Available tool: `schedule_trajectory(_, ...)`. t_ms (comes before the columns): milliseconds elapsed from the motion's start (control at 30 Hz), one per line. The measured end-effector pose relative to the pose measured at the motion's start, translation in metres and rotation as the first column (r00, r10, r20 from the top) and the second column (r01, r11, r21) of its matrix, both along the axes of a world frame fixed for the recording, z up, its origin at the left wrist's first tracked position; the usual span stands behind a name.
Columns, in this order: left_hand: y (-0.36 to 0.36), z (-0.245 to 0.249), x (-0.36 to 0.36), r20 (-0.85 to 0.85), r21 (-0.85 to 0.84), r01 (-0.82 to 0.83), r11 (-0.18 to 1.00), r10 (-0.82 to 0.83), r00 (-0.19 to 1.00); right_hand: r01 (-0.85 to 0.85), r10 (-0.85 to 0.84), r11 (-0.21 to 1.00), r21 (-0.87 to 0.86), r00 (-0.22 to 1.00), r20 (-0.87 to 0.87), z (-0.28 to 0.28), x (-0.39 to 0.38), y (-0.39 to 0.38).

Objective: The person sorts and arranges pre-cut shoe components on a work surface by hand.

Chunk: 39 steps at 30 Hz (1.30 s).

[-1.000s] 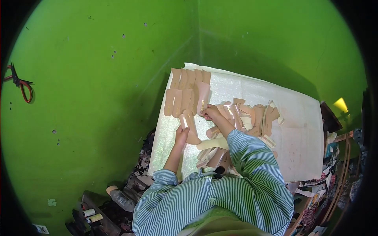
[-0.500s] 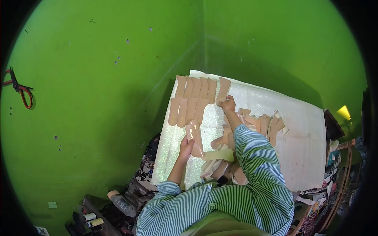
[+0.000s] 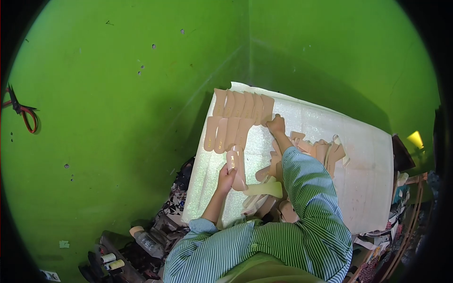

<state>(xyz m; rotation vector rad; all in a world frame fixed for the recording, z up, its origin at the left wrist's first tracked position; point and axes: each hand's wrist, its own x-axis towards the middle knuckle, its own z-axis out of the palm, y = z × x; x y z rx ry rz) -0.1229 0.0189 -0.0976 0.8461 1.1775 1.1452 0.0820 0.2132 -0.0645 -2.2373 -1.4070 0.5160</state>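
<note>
My left hand [image 3: 226, 178] is closed around a few tan shoe insoles [image 3: 234, 162] with gold print, held low over the table's left part. My right hand [image 3: 277, 123] is closed, its fingertips at the lower end of a tan insole [image 3: 267, 107] at the right end of the upper row. That insole lies against its neighbour, slightly overlapping it. Several more insoles in the upper row [image 3: 237, 104] and in the lower row [image 3: 220, 135] lie side by side, toe to heel. The right fingertips are partly hidden.
A loose heap of insole pieces [image 3: 321, 150] lies right of my right forearm. A pale green strip [image 3: 265, 189] and more pieces are near my body. The white covered table [image 3: 363, 188] meets green walls. Scissors [image 3: 21, 109] hang left; thread spools [image 3: 113, 264] stand lower left.
My right hand has brought the insole left and slightly down, so it now lies against the upper row's end. My left hand still holds its insoles; the view has shifted a little.
</note>
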Motion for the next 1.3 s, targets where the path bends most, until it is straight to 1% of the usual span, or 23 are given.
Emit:
schedule_trajectory(33,0.001,0.006,0.001,-0.001,-0.006,0.005,1.0,-0.005,1.0,0.005,-0.005,1.0,-0.006,1.0,-0.001,0.003,-0.002,-0.005)
schedule_trajectory(100,0.005,0.023,0.005,-0.07,-0.025,0.037,0.999,-0.038,0.997,-0.073,0.05,0.947,0.313,0.995,0.082,0.007,-0.007,-0.017)
schedule_trajectory(133,0.008,0.027,0.006,-0.067,-0.033,0.04,0.999,-0.043,0.997,-0.071,0.047,0.949,0.306,0.995,0.084,0.014,-0.009,-0.024)
schedule_trajectory(167,0.012,0.029,0.007,-0.1,-0.003,0.079,0.997,-0.079,0.992,-0.238,0.28,0.94,0.244,0.947,-0.155,0.023,-0.01,-0.03)
schedule_trajectory(200,0.016,0.032,0.009,-0.135,0.026,0.118,0.993,-0.114,0.984,-0.405,0.463,0.886,0.226,0.794,-0.394,0.032,-0.013,-0.037)
schedule_trajectory(233,0.019,0.03,0.012,-0.116,0.059,0.102,0.993,-0.095,0.989,-0.403,0.459,0.888,0.22,0.796,-0.394,0.037,-0.015,-0.043)
schedule_trajectory(300,0.023,0.027,0.014,-0.113,0.059,0.122,0.991,-0.115,0.987,-0.776,0.685,0.621,0.113,0.467,-0.559,0.046,-0.019,-0.056)
schedule_trajectory(333,0.024,0.029,0.015,-0.115,0.063,0.14,0.988,-0.132,0.985,-0.773,0.682,0.625,0.111,0.471,-0.56,0.047,-0.017,-0.059)
schedule_trajectory(400,0.021,0.032,0.017,-0.155,0.073,0.115,0.991,-0.103,0.983,-0.832,0.805,0.548,0.083,0.498,-0.323,0.051,-0.015,-0.065)
schedule_trajectory(433,0.02,0.03,0.015,-0.148,0.072,0.014,0.997,-0.003,0.989,-0.728,0.746,0.657,0.198,0.589,-0.311,0.046,-0.01,-0.066)
schedule_trajectory(467,0.019,0.032,0.014,-0.14,0.072,-0.089,0.993,0.098,0.985,-0.727,0.746,0.657,0.2,0.589,-0.31,0.038,-0.005,-0.066)
schedule_trajectory(500,0.017,0.034,0.011,-0.169,0.075,-0.136,0.988,0.147,0.975,-0.451,0.528,0.846,0.284,0.64,-0.558,0.03,0.001,-0.064)
schedule_trajectory(533,0.018,0.034,0.01,-0.166,0.077,-0.137,0.988,0.148,0.975,-0.127,0.289,0.956,0.265,0.561,-0.776,0.028,0.004,-0.065)
schedule_trajectory(567,0.017,0.034,0.008,-0.124,0.057,-0.196,0.979,0.202,0.972,-0.127,0.288,0.956,0.264,0.563,-0.775,0.024,0.005,-0.067)
schedule_trajectory(633,0.013,0.034,0.007,-0.072,0.032,-0.259,0.965,0.261,0.963,0.14,-0.076,0.99,-0.033,0.314,-0.946,0.02,0.006,-0.076)
schedule_trajectory(733,0.01,0.036,0.012,-0.079,0.014,-0.278,0.96,0.278,0.957,0.069,-0.073,0.996,-0.065,0.112,-0.991,0.021,-0.007,-0.095)
schedule_trajectory(767,0.009,0.037,0.013,-0.078,0.014,-0.276,0.961,0.276,0.958,0.071,-0.073,0.995,-0.065,0.113,-0.991,0.024,-0.011,-0.099)
schedule_trajectory(833,0.007,0.036,0.015,-0.075,0.007,-0.251,0.968,0.251,0.965,-0.143,-0.188,0.967,-0.211,0.156,-0.97,0.028,-0.016,-0.104)
schedule_trajectory(867,0.007,0.036,0.016,-0.075,0.009,-0.25,0.968,0.25,0.965,-0.142,-0.187,0.968,-0.209,0.155,-0.97,0.026,-0.018,-0.104)
schedule_trajectory(933,0.007,0.033,0.015,-0.069,-0.001,-0.21,0.978,0.209,0.975,-0.346,-0.139,0.901,-0.261,0.34,-0.93,0.017,-0.024,-0.101)
schedule_trajectory(1067,0.007,0.029,0.01,-0.085,0.004,-0.189,0.982,0.188,0.978,-0.292,-0.171,0.919,-0.263,0.304,-0.937,0.006,-0.043,-0.099)
schedule_trajectory(1133,0.007,0.029,0.009,-0.089,0.004,-0.208,0.978,0.208,0.974,-0.156,-0.191,0.967,-0.2,0.071,-0.979,0.006,-0.052,-0.101)
schedule_trajectory(1300,0.004,0.027,0.004,-0.093,0.026,-0.245,0.969,0.246,0.965,0.006,-0.218,0.976,-0.218,0.06,-0.974,0.004,-0.066,-0.105)
